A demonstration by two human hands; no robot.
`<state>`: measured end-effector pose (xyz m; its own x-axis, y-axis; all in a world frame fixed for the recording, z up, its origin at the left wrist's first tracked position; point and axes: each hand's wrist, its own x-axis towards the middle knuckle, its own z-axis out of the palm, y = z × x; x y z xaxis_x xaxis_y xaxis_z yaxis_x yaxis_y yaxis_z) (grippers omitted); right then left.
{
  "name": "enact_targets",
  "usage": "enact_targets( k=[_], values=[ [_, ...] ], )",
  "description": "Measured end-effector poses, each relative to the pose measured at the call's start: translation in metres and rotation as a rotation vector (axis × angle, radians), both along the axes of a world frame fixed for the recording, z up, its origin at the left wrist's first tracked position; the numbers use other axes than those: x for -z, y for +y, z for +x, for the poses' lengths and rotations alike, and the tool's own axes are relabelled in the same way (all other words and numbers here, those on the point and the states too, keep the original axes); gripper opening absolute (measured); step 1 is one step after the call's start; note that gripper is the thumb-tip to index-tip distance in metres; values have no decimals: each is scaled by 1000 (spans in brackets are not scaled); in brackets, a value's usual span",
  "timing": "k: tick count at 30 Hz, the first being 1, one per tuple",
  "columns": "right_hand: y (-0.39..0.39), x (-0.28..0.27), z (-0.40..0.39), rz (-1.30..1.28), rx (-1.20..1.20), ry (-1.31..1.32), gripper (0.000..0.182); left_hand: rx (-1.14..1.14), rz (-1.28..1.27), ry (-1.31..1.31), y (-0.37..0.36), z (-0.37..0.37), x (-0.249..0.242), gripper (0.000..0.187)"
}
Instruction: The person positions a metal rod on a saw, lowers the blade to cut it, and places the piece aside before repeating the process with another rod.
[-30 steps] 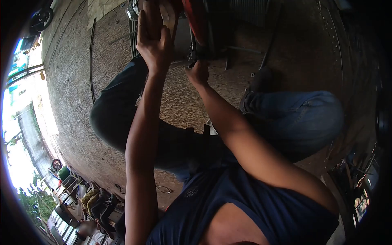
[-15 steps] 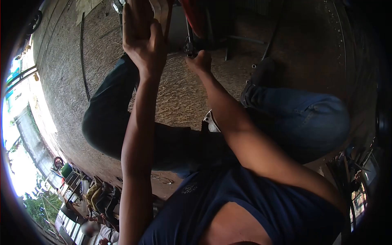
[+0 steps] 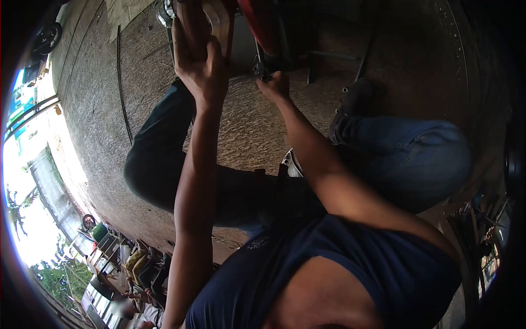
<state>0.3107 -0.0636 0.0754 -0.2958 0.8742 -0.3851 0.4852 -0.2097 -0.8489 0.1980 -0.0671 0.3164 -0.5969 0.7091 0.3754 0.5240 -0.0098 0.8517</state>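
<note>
At the far left, a dark cable is lying along the rough floor, well apart from the hands. Next to the right, the left hand is reaching up with its fingers curled around a pale bar near the top edge; it is gripping that bar firmly, the thumb pressing from the near side. Just right of it, a red part of the machine is hanging above. The right hand is closing its fingertips on a small dark metal piece just below the red part, pinching it; how tight the pinch is cannot be told. Further right, the person's bent knee in blue jeans is resting low over the floor, a dark shoe beside it.
</note>
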Motion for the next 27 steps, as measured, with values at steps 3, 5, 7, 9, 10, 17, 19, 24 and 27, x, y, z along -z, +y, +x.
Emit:
enact_targets(
  k=[3,5,7,9,10,17,19,24,27],
  values=[
    [1,4,4,-69,23,29,25,0,-3,8,0,-3,1,74],
    [1,14,3,-53,23,70,26,4,-14,17,-1,-3,-1,74],
    [4,23,7,-21,27,113,27,-7,-35,-24,0,1,-5,74],
    [6,33,5,-137,-36,100,29,-5,-7,-18,0,-2,-2,73],
    [6,35,0,-118,-38,105,29,-12,13,-27,0,-3,3,73],
    [42,4,25,-381,-333,-228,39,165,-213,-551,-2,-30,3,50],
    [62,-85,47,-494,-356,-358,39,167,-279,-582,-1,-30,-19,49],
    [92,-179,51,247,-256,69,56,131,-432,-566,18,-39,-33,49],
    [84,-222,28,713,-86,246,69,138,-364,-545,21,-43,-30,47]
  ],
)
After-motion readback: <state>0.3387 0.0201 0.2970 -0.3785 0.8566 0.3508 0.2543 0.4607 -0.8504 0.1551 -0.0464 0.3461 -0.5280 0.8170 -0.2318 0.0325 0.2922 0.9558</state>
